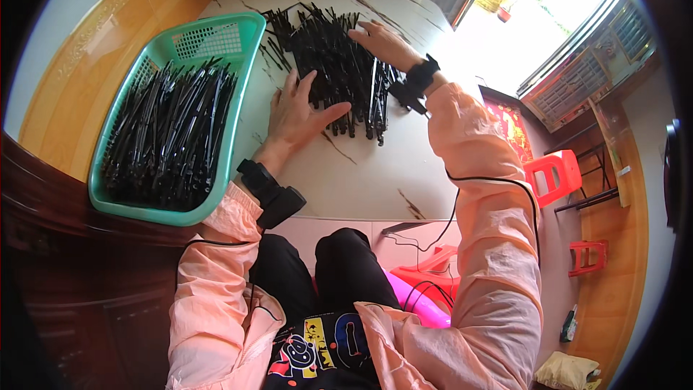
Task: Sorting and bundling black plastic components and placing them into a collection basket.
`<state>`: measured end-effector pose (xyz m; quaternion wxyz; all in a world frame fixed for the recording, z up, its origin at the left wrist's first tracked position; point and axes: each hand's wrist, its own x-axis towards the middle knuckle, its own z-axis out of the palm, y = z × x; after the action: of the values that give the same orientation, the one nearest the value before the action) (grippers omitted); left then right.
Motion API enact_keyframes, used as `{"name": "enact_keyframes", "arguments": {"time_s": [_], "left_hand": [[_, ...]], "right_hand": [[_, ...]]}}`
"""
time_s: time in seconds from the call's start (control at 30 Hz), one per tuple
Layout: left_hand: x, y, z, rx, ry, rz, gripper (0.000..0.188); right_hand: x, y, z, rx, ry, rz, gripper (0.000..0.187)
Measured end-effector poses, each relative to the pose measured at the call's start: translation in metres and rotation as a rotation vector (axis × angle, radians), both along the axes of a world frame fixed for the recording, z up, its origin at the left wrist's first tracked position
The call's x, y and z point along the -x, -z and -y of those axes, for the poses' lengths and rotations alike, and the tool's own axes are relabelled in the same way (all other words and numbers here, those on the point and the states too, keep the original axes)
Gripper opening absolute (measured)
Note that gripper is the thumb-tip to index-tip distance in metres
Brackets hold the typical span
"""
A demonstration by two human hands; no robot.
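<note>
A pile of thin black sticks (325,65) lies on the marble-patterned table, most of them pointing toward and away from me. At its near left edge is my left hand (297,114), fingers spread and thumb reaching across the sticks' near part. My right hand (390,45) rests at the far right side of the pile with fingers stretched out over the stick ends. Neither hand grips anything that I can see. To the left, a green plastic basket (249,65) holds many more such black sticks (170,137). What kind of sticks they are, I cannot tell.
The pale table (419,166) has a near edge just in front of my knees. Red plastic stools (554,177) stand on the floor at the right. Dark cables run along both sleeves from black wrist bands. An open doorway is at the far right.
</note>
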<state>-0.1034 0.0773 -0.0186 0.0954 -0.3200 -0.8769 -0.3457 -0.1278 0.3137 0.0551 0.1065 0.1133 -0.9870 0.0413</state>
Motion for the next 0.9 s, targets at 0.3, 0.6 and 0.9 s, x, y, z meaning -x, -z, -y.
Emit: {"name": "enact_keyframes", "arguments": {"time_s": [0.3,0.6,0.9], "left_hand": [[0.006,0.013,-0.007,-0.116,-0.070,0.002,0.081],[-0.004,0.004,-0.006,-0.030,0.000,-0.152,0.056],[0.005,0.023,-0.014,-0.076,-0.081,-0.190,0.059]], "right_hand": [[0.139,0.006,0.052,-0.124,-0.288,-0.155,0.035],[0.217,0.023,0.110,-0.225,-0.238,0.049,0.033],[0.214,0.020,0.122,-0.147,-0.103,0.296,0.029]]}}
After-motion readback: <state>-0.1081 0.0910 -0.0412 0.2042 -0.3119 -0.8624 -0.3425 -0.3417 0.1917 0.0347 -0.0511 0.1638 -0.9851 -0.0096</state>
